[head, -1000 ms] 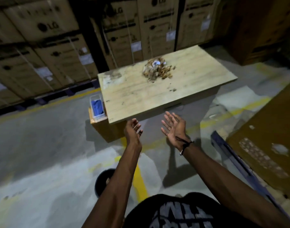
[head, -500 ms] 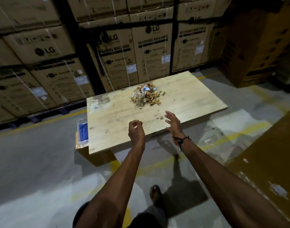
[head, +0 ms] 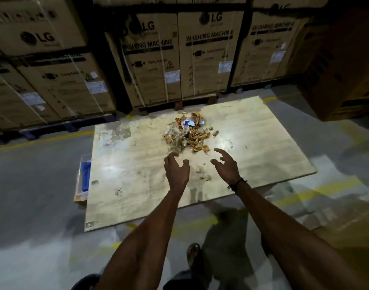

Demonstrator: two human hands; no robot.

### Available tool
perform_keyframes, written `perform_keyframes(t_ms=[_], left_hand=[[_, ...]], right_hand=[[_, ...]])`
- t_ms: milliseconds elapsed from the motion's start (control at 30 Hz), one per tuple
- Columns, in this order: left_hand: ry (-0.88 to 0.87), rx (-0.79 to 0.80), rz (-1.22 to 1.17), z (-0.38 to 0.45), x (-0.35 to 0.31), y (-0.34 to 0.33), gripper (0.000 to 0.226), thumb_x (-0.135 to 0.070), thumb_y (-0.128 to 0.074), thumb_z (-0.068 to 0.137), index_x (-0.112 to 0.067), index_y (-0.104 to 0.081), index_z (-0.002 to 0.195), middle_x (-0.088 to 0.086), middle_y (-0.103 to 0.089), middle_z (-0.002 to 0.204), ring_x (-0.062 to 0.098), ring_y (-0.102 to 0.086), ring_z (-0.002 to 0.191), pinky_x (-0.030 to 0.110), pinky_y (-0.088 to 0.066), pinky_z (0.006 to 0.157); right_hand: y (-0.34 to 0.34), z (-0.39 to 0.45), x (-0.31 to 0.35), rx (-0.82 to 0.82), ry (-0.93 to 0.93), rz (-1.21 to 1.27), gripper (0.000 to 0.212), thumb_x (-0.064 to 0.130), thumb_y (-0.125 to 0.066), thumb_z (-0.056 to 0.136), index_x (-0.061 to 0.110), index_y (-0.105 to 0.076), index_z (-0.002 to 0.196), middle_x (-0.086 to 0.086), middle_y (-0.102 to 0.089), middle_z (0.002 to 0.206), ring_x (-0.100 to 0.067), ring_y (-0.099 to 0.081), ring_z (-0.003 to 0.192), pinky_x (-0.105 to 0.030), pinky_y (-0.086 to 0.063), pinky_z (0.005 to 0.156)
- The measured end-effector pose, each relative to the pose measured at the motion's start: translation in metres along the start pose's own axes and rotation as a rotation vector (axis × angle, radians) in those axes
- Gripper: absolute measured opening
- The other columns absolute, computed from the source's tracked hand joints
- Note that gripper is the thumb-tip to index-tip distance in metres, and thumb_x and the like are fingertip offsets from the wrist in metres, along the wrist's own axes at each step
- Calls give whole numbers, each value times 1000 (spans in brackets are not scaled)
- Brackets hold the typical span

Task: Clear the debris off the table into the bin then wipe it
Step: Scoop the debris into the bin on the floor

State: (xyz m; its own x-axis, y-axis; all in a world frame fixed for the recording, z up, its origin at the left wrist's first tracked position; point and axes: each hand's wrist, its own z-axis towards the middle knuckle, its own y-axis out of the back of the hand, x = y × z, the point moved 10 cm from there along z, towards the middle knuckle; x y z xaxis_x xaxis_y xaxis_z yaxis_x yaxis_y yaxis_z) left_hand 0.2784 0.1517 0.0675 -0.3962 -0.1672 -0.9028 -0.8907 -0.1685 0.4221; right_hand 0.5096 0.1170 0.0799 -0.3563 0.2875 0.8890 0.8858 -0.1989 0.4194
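Observation:
A pile of debris point(head: 188, 132), brown scraps with bits of white and blue paper, lies on the far middle of a pale wooden table point(head: 137, 164). A few loose scraps point(head: 206, 177) sit nearer the front edge. My left hand point(head: 176, 170) hovers over the table just short of the pile, fingers loosely spread and holding nothing. My right hand point(head: 226, 166) hangs beside it on the right, fingers spread and slightly curved, also holding nothing. A clear bin point(head: 83, 178) with a blue cloth point(head: 86, 176) inside stands at the table's left edge, partly hidden under it.
Stacked cardboard appliance boxes point(head: 150, 59) stand on pallets right behind the table. A dark brown box stack point(head: 346, 70) is at the right. The grey concrete floor point(head: 33, 195) has yellow lines. My foot point(head: 193, 254) shows below.
I have stepped closer to the table. Both hands have moved forward from off the front edge to above the tabletop, near the debris pile, and the left hand's fingers have uncurled.

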Motion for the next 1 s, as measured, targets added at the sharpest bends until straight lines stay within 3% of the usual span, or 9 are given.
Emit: perform_keyframes(t_ms=[100, 167, 300, 400, 533, 633, 767, 1000], left_hand=[[11, 20, 90, 42, 6, -23, 37, -19, -69, 92, -11, -59, 127, 12, -54, 132, 32, -55, 122, 34, -40, 95], [12, 35, 145, 67, 12, -35, 44, -22, -70, 92, -8, -58, 132, 15, -54, 136, 37, -53, 127, 40, -43, 101], [5, 36, 197, 117, 25, -54, 53, -27, -76, 91, -11, -56, 138, 14, -52, 143, 40, -51, 132, 49, -46, 104], [7, 39, 272, 156, 42, -67, 63, -39, -71, 91, -15, -53, 145, 13, -45, 155, 38, -43, 143, 58, -46, 109], [-70, 166, 404, 185, 67, -96, 75, -52, -60, 93, -19, -41, 158, 14, -29, 168, 39, -25, 155, 63, -34, 118], [-169, 271, 465, 180, 82, -127, 74, -51, -57, 95, -24, -37, 161, 14, -29, 169, 39, -25, 155, 66, -36, 116], [-262, 252, 521, 159, 92, -148, 66, -53, -47, 99, -28, -37, 160, 9, -26, 171, 35, -27, 156, 58, -37, 117], [-220, 352, 523, 99, 96, -153, 69, -49, -44, 101, -32, -24, 164, 2, -16, 174, 34, -19, 159, 61, -31, 120]], right_hand=[[-9, 48, -16, 33, 37, -89, 47, 8, -73, 94, 7, -61, 139, -13, -55, 150, -32, -51, 140, -46, -43, 114], [-17, 77, -25, 58, 63, -141, 48, 10, -74, 94, 8, -61, 140, -15, -53, 152, -32, -46, 145, -53, -39, 117], [-34, 130, -9, 142, 141, -256, 49, 12, -71, 96, 10, -58, 144, -15, -48, 156, -29, -36, 151, -38, -26, 123], [-59, 175, -4, 226, 205, -297, 51, 15, -68, 98, 12, -54, 146, -15, -43, 160, -30, -32, 153, -38, -24, 123], [-98, 224, -18, 339, 263, -359, 61, 40, -54, 95, 19, -49, 152, -15, -30, 167, -32, -24, 156, -46, -24, 124], [-130, 245, -38, 445, 368, -472, 61, 44, -44, 99, 23, -42, 157, -16, -27, 168, -37, -22, 156, -54, -22, 125], [-152, 234, -69, 504, 511, -546, 55, 39, -33, 108, 30, -30, 162, -10, -28, 168, -33, -13, 159, -50, -14, 129], [-121, 190, -90, 531, 562, -623, 53, 37, -28, 109, 32, -27, 162, -7, -29, 168, -34, -15, 158, -53, -17, 127]])
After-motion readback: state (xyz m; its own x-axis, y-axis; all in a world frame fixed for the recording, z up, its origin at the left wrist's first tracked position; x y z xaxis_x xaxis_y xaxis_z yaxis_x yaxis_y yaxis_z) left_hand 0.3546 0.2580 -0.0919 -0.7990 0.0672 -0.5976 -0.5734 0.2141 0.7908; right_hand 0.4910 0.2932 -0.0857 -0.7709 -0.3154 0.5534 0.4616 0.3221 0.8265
